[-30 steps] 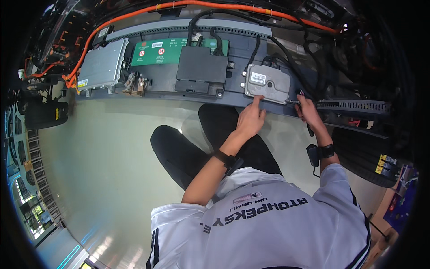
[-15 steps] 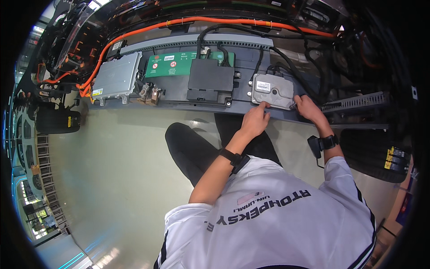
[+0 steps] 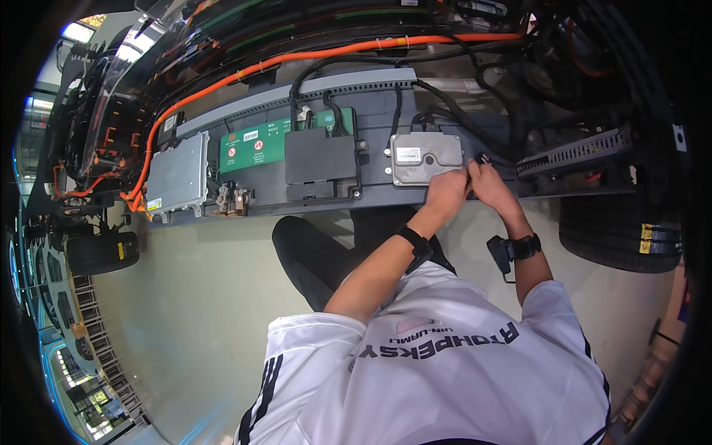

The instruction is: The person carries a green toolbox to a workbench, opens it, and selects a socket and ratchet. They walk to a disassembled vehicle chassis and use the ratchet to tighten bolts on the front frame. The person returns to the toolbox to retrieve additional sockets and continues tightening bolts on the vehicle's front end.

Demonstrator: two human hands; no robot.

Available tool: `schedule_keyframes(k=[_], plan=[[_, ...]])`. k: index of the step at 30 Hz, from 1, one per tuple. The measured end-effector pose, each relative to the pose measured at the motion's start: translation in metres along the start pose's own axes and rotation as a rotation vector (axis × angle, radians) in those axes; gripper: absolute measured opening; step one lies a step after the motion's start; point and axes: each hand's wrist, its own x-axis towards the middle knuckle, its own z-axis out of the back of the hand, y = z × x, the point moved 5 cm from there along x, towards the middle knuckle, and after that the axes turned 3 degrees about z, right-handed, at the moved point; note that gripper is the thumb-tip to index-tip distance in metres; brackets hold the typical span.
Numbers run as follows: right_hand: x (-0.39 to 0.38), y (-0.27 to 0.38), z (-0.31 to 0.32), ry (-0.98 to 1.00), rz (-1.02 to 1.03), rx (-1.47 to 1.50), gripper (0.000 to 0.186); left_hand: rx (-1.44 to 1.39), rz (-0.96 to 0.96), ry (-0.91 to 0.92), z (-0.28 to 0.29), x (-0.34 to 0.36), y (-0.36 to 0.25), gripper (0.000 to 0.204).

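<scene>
A silver-grey metal control unit with a white label and a round dark spot is mounted on the dark grey panel. My left hand is at its front right corner, fingers bent and closed, the tips hidden behind the hand. Close beside it, almost touching, my right hand has its fingers pinched together just off the unit's right edge. A small dark piece with a light end shows by the right fingertips; what it is and whether it is held cannot be made out.
Left of the unit are a black cover box, a green labelled plate and a finned silver box. Black cables and an orange cable run behind. A slotted grey rail and a tyre are at right.
My left hand has moved right along the unit's front edge to meet the right hand at the corner. The right hand's fingers have shifted slightly. The whole view has turned a little.
</scene>
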Motion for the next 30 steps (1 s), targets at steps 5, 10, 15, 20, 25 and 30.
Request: schedule_keyframes(k=[5,10,15,20,25,30], plan=[[-0.021,0.035,0.026,0.205,0.068,-0.110,0.055,-0.040,0.042,0.029,-0.001,0.000,0.003,0.016],[-0.027,0.059,0.042,0.307,0.378,-0.307,0.026,-0.047,0.039,0.078,0.000,0.005,0.005,0.015],[-0.031,0.072,0.044,0.308,0.622,-0.489,0.027,-0.069,-0.054,0.184,0.007,0.008,0.009,0.013],[-0.021,0.067,0.043,0.312,0.445,-0.344,0.026,-0.074,-0.064,0.125,0.002,0.009,0.013,0.012],[-0.023,0.056,0.032,0.387,0.052,-0.291,0.028,-0.015,-0.051,0.116,-0.004,0.006,0.014,0.020],[-0.028,0.079,0.039,0.372,0.533,-0.575,0.023,-0.097,-0.077,0.107,0.003,0.006,0.014,0.019]])
